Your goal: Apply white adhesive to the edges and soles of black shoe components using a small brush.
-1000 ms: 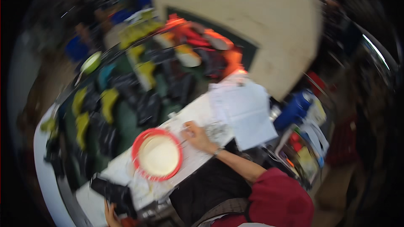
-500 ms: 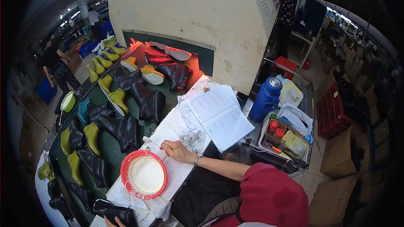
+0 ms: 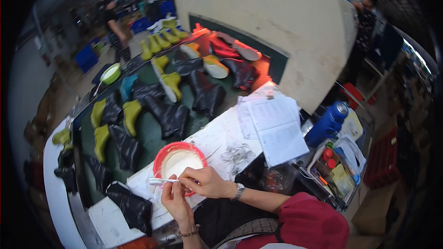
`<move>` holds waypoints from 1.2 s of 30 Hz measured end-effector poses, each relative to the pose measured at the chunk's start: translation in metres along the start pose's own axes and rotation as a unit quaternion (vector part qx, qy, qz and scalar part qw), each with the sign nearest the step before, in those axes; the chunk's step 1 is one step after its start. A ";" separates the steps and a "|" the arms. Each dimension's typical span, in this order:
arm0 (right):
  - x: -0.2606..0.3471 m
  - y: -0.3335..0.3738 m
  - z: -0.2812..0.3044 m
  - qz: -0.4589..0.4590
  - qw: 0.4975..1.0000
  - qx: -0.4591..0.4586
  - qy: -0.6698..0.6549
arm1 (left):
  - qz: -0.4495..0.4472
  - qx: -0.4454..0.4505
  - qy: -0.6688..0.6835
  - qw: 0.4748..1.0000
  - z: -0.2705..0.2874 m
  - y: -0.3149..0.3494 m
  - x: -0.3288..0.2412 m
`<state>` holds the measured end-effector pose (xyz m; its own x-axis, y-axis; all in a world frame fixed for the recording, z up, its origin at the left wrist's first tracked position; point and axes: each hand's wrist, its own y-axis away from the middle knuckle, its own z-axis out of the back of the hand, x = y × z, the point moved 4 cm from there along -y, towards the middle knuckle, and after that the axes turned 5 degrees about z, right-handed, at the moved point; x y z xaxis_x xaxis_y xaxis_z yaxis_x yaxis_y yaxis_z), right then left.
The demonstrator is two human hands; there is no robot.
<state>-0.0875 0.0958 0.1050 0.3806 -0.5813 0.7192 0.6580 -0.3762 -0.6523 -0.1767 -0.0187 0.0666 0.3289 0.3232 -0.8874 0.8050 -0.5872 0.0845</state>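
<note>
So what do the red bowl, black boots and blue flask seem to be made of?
Red bowl: probably plastic, smooth, with an evenly coloured rim. Black boots: leather or an imitation, softly shiny, with creased shafts; the look can't settle which. Blue flask: perhaps metal, since its top looks silvery, though the glossy blue body could be plastic.

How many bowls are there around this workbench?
2: a red bowl, partly behind the right hand, and a green bowl near the teal boot. Others may be hidden.
</note>
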 end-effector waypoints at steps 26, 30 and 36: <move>-0.011 0.012 -0.020 -0.248 0.952 -0.024 -0.179 | -0.008 0.056 -0.156 0.986 0.021 0.016 -0.015; -0.005 0.013 -0.026 -0.319 0.911 0.032 -0.260 | -0.001 0.048 -0.143 0.989 0.033 0.017 -0.010; 0.005 0.011 -0.028 -0.347 0.890 0.039 -0.294 | 0.045 0.103 -0.093 0.989 0.043 0.017 -0.005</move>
<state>-0.0966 0.0689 0.0945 0.1239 0.2576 0.9583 0.9019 -0.4320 -0.0004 -0.1861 -0.0621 0.0525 0.2822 0.1319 -0.9502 0.6529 -0.7522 0.0895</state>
